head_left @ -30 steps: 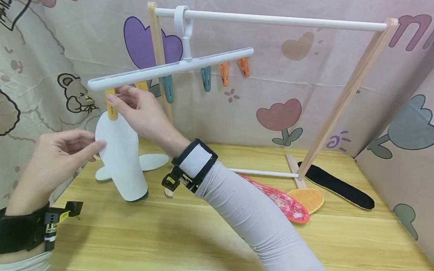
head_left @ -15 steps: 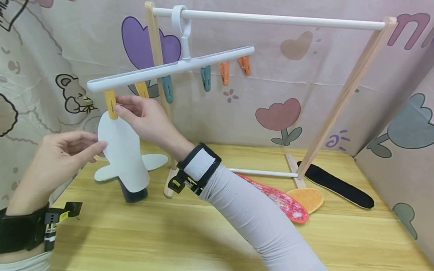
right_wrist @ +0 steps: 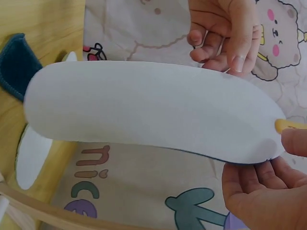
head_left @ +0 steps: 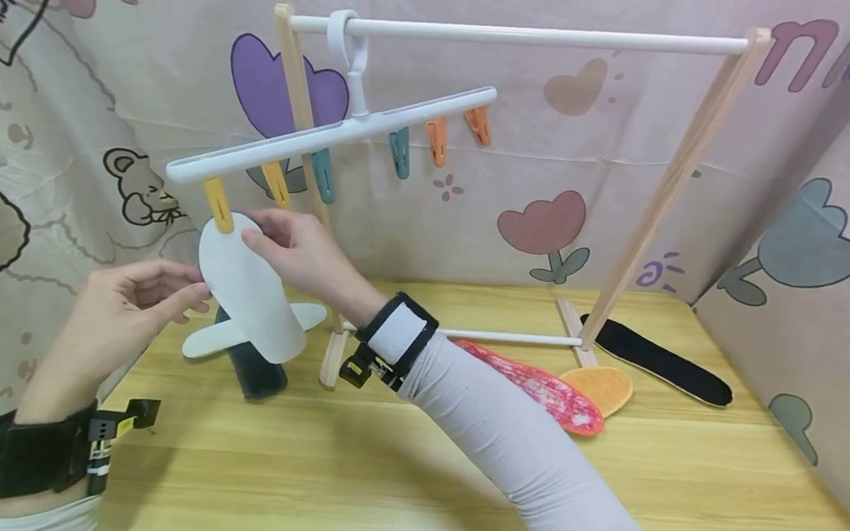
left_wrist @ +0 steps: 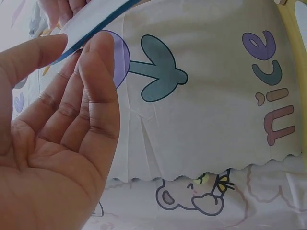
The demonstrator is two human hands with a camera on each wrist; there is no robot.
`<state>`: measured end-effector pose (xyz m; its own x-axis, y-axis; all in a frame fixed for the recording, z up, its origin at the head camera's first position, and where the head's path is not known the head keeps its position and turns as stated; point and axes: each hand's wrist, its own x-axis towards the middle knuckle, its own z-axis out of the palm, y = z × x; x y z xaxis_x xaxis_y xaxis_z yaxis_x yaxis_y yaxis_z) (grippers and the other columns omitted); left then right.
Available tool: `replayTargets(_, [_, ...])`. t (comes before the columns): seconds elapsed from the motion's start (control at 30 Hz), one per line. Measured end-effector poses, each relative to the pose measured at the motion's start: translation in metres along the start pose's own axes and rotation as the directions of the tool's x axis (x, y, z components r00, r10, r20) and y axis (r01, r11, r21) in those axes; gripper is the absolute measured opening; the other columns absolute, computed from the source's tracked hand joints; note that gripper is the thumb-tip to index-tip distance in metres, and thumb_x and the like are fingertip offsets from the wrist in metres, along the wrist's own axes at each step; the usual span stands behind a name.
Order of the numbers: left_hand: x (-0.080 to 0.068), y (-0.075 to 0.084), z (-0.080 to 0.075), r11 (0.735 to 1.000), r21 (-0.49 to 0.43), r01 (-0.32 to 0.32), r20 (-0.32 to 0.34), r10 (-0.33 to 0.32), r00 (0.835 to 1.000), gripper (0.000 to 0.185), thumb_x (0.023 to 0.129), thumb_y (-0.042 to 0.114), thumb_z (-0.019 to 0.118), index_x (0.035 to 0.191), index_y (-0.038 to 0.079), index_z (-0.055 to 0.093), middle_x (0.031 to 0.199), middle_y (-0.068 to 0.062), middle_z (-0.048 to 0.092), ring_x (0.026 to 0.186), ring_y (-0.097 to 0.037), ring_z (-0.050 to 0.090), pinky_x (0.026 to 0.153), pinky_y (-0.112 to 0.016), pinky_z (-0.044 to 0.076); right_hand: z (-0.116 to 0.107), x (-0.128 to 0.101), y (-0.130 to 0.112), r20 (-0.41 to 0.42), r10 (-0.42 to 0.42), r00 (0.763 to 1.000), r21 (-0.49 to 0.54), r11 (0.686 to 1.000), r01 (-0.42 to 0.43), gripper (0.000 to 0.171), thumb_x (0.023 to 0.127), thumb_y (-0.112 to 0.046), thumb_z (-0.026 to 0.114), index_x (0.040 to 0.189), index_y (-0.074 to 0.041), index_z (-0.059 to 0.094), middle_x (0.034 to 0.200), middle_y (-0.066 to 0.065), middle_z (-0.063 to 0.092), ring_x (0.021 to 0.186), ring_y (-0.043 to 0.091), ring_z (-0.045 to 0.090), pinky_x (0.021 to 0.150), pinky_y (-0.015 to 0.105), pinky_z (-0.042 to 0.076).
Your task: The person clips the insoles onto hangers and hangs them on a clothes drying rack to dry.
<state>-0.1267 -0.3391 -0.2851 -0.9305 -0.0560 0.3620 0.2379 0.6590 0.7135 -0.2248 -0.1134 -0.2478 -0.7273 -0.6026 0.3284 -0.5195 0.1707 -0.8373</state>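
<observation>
The flat white foam insole (head_left: 251, 291) hangs from the yellow plastic peg (head_left: 219, 204), long axis toward 5 o'clock; right hand (head_left: 298, 250) pinches its top, left hand (head_left: 126, 300) pinches its 9 o'clock edge.

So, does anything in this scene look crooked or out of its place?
Yes. The white clip hanger hangs tilted on the rail, its left end lower, where the white insole is clipped by a yellow clip. The other clips hang empty. Several insoles lie scattered on the table, among them a red one.
</observation>
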Motion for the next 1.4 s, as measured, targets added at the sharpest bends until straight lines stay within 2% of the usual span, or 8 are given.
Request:
replayTargets(0.23, [0.000,-0.004,0.001,1.000,0.008,0.013,0.019,-0.013,1.000,0.024,0.104,0.027,0.074,0.121,0.010,0.075,0.090,0.017,0.081,0.083,-0.001,0.076,0.073,-0.016,0.058,0.000,-0.005,0.012,-0.019,0.046,0.999,-0.011,0.999,-0.046,0.043,0.112,-0.023,0.060,0.149,-0.001,0.060,0.145,0.015,0.069,0.130,0.022,0.070,0.097,0.015,0.057])
replayTargets(0.47, [0.001,-0.010,0.001,1.000,-0.010,0.002,0.077,-0.001,0.997,0.024,0.105,0.022,0.072,0.123,0.007,0.073,0.094,0.015,0.081,0.085,0.000,0.076,0.073,-0.016,0.059,0.001,-0.009,0.024,0.002,0.069,0.998,-0.038,0.997,-0.069,0.042,0.112,-0.021,0.060,0.150,-0.003,0.059,0.142,0.015,0.071,0.128,0.022,0.070,0.094,0.013,0.055])
replayTargets(0.77, [0.004,-0.023,0.001,1.000,0.008,0.021,0.123,-0.021,0.992,0.023,0.106,0.016,0.069,0.125,0.003,0.071,0.095,0.020,0.079,0.086,0.001,0.075,0.072,-0.016,0.059,0.004,-0.011,0.040,0.025,0.145,0.989,-0.048,0.989,-0.143,0.041,0.108,-0.014,0.066,0.148,-0.004,0.061,0.141,0.011,0.072,0.129,0.021,0.070,0.101,0.017,0.056])
replayTargets(1.03, [0.011,-0.034,0.004,0.997,0.069,0.023,0.137,-0.032,0.990,0.025,0.108,0.014,0.064,0.130,0.002,0.067,0.094,0.023,0.077,0.084,0.001,0.073,0.071,-0.017,0.059,0.006,-0.016,0.058,0.068,0.183,0.981,-0.109,0.979,-0.175,0.036,0.108,-0.012,0.065,0.144,-0.004,0.065,0.137,0.011,0.073,0.124,0.021,0.070,0.100,0.017,0.056])
replayTargets(1.17, [0.015,-0.041,0.007,0.995,0.096,0.037,0.159,-0.052,0.986,0.029,0.109,0.015,0.062,0.134,0.001,0.064,0.096,0.018,0.079,0.084,0.002,0.071,0.071,-0.018,0.059,0.009,-0.018,0.069,0.089,0.217,0.972,-0.173,0.965,-0.199,0.034,0.110,-0.014,0.063,0.142,-0.004,0.067,0.137,0.010,0.073,0.124,0.020,0.069,0.098,0.017,0.056])
replayTargets(1.4, [0.024,-0.052,0.012,0.991,0.114,0.069,0.189,-0.090,0.978,0.028,0.111,0.019,0.059,0.132,0.001,0.065,0.107,-0.012,0.081,0.084,0.003,0.071,0.071,-0.019,0.060,0.017,-0.020,0.081,0.102,0.271,0.957,-0.211,0.946,-0.246,0.028,0.109,-0.015,0.064,0.133,-0.004,0.074,0.126,0.011,0.078,0.109,0.017,0.074,0.082,0.015,0.056])
